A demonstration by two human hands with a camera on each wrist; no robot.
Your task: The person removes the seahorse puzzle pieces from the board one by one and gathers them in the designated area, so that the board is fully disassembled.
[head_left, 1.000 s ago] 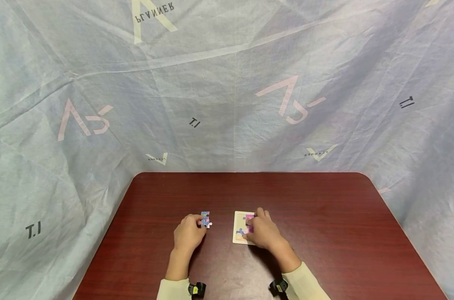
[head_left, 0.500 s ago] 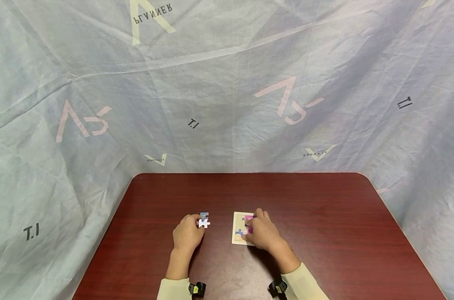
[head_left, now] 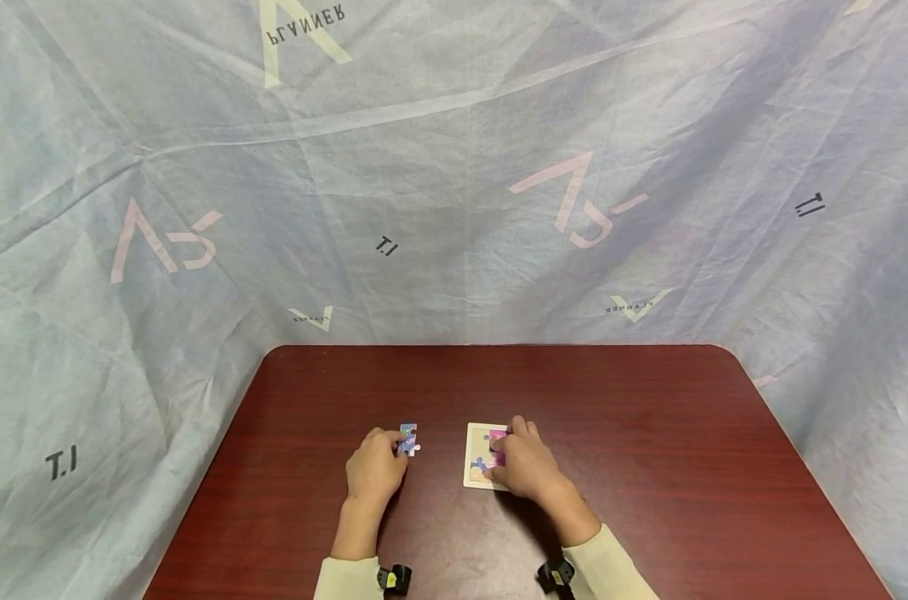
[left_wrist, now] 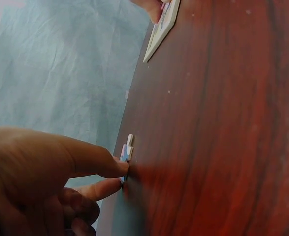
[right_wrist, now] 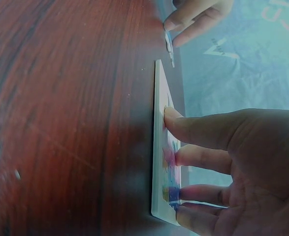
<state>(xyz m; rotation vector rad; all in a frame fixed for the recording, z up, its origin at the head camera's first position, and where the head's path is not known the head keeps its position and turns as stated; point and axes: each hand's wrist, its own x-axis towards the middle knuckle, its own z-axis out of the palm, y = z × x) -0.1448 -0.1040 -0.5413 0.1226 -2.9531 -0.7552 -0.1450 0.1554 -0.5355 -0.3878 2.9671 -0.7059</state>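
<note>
In the head view my left hand [head_left: 374, 468] pinches a blue and pink jigsaw piece [head_left: 408, 438] between thumb and index finger, left of centre on the table. The left wrist view has that jigsaw piece [left_wrist: 125, 150] edge-on, low over the tabletop; whether it touches the wood I cannot tell. To its right lies a cream puzzle tray [head_left: 469, 458], partly filled with pink, blue and orange pieces [head_left: 480, 469]. My right hand [head_left: 530, 465] rests over the tray's right side and hides much of it. In the right wrist view its thumb and spread fingertips [right_wrist: 186, 155] touch the tray and pieces.
The dark red-brown table [head_left: 634, 417] has rounded far corners. Grey printed cloth [head_left: 438, 183] hangs behind it and along both sides. A black wrist camera [head_left: 395, 579] sits by the left sleeve, another black wrist camera [head_left: 556, 575] by the right one.
The jigsaw piece in my left hand tilted, flashed pale with glare half a second ago, and shows its colours again now. It sits slightly further left. The right hand and tray barely moved.
</note>
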